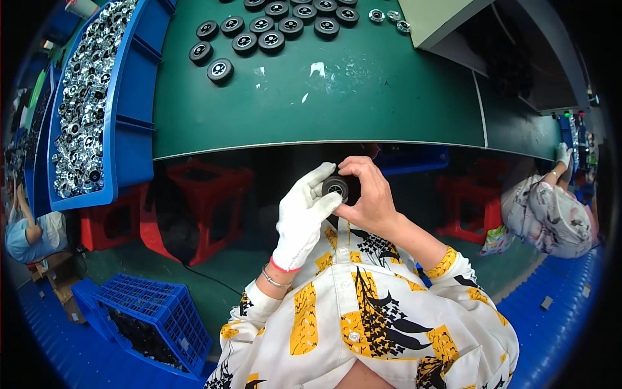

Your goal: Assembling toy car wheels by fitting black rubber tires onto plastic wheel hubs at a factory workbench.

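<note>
Between both hands, in front of my chest and just off the table's near edge, is a small black toy wheel (pixel 335 188) with a silvery hub. My left hand (pixel 304 211), in a white glove, grips it from the left, thumb across its lower side. Bare, my right hand (pixel 370 194) curls round it from the right with fingertips at the top and thumb below. Several similar wheels (pixel 271 41) with black tyres and shiny hubs lie at the far side of the green table (pixel 311 117). One wheel (pixel 220 71) sits a little nearer than the others.
A blue bin (pixel 133 123) full of shiny silver hubs stands at the left. Loose hubs (pixel 376 15) lie far right beside a pale machine housing (pixel 447 19). Red stools (pixel 210 207) and a blue crate (pixel 155 318) are below. Other people (pixel 551 207) sit at both sides.
</note>
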Tool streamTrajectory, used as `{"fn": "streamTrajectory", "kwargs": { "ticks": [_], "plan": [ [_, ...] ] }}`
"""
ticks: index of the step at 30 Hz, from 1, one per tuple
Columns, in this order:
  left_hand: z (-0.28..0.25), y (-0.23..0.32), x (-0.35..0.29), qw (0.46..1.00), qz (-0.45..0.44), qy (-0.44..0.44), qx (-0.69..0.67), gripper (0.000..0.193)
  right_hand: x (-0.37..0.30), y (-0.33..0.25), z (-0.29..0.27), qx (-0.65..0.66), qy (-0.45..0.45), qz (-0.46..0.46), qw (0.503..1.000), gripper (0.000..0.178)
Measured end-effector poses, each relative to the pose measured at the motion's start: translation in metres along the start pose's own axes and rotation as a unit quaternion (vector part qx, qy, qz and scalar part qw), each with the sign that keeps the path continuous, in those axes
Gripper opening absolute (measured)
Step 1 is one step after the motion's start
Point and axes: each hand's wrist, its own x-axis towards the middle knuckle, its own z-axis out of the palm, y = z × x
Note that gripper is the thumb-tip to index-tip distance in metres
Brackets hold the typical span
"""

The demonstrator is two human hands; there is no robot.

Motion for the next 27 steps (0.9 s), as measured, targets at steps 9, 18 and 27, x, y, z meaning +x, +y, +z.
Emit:
{"fn": "streamTrajectory", "kwargs": {
  "ticks": [9, 18, 27],
  "plan": [
    [-0.002, 0.006, 0.004, 0.994, -0.054, -0.020, 0.092, 0.053, 0.009, 0.010, -0.012, 0.026, -0.101, -0.087, 0.991, 0.049],
    [-0.015, 0.009, 0.005, 0.997, -0.030, 0.047, -0.057, 0.040, 0.008, 0.007, -0.028, 0.573, -0.095, 0.283, 0.763, 0.050],
    [-0.023, -0.003, 0.003, 0.994, -0.043, 0.033, -0.095, 0.036, 0.004, 0.012, -0.032, 0.778, -0.053, 0.333, 0.531, 0.049]
  ]
}}
